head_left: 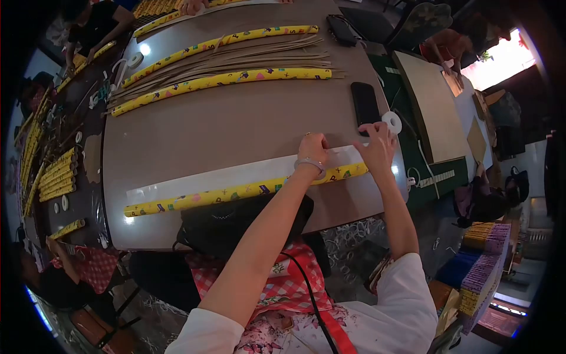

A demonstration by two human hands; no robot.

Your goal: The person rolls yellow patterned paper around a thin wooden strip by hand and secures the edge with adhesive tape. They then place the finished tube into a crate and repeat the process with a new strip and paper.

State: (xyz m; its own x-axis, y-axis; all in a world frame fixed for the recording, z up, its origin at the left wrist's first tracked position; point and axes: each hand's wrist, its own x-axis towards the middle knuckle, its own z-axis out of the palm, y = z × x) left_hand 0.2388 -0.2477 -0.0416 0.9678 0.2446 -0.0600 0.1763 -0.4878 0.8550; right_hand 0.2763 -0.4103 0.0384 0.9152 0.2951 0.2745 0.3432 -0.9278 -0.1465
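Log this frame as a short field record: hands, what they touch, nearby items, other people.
left hand: pressing on the white paper strip
right hand: fingers spread at the strip's end
yellow patterned roll: lies along the strip's near edge
tape roll: just beyond the right hand
black phone: beside the tape roll
far side: two more yellow rolls, tan strips
others: a person at far left

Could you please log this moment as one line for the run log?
left hand: pressing on white paper sheet | right hand: on sheet's end, near tape roll | yellow patterned roll: along sheet's near edge
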